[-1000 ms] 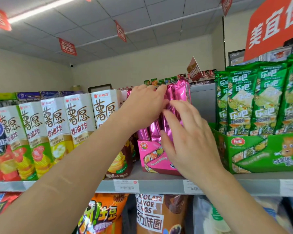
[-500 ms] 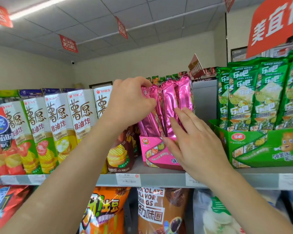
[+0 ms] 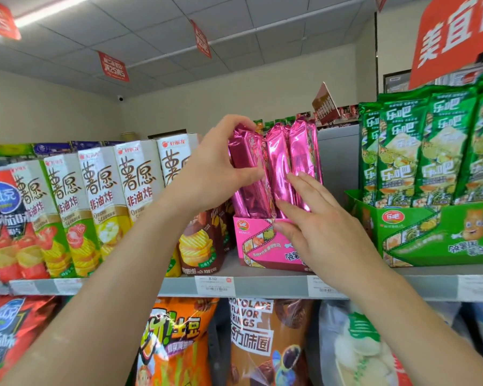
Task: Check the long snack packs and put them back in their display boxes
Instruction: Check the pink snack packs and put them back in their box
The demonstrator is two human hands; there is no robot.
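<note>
The long pink packs (image 3: 279,168) stand up tall in their pink display box (image 3: 257,240), up on the top shelf (image 3: 262,286). They lean a bit to the right, so I think they need tidying.

The left hand (image 3: 207,174) holds the pack on the left end (image 3: 247,174). Its thumb and fingers curl round it, most likely to push it straight and down into the box. The right hand (image 3: 318,232) is flat, with straight fingers. It rests on the front of the other packs and touches the box edge, maybe so they do not tip out.

I count three pink packs at the front. More may hide behind. There is one pink box.

Just to the right sits one green box (image 3: 444,235) with at least four green packs (image 3: 402,151) standing in it. To the left stand five tall white boxes (image 3: 137,179) in a row.
</note>
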